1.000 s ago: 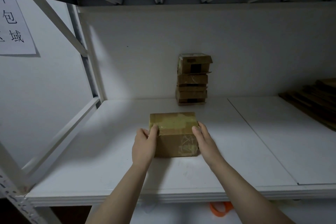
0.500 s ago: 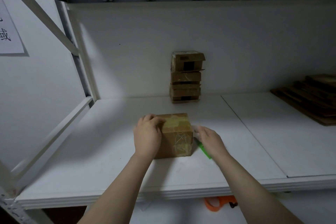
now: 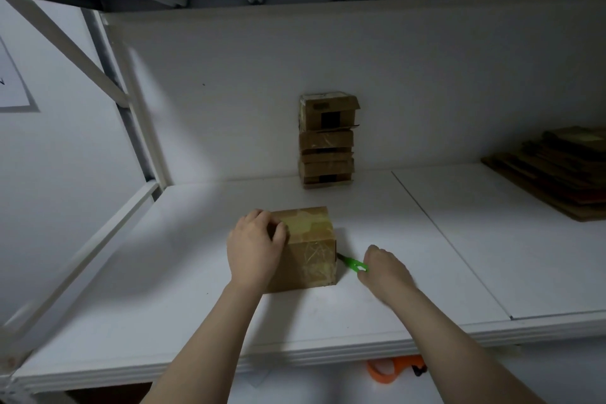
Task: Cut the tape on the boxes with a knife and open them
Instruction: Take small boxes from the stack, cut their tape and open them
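Observation:
A small taped cardboard box [image 3: 310, 249] stands on the white shelf [image 3: 426, 272] in front of me. My left hand [image 3: 254, 248] grips its left top edge, fingers curled over the yellowish tape. A green knife [image 3: 352, 263] lies on the shelf just right of the box, its tip close to the box's right side. My right hand [image 3: 385, 272] is on the knife's near end, fingers curled down around the handle. Against the back wall a stack of small cardboard boxes [image 3: 326, 141] rises, the top one with its flaps partly open.
Flattened cardboard sheets [image 3: 554, 170] are piled at the back right of the shelf. An orange tool [image 3: 395, 371] shows on the lower level under the shelf's front edge. A slanted white frame brace [image 3: 78, 259] borders the shelf on the left. A seam splits the shelf boards right of the box.
My right hand left the box's right side and dropped onto the green knife beside it. My left hand shifted onto the box's top left edge, and the box turned slightly.

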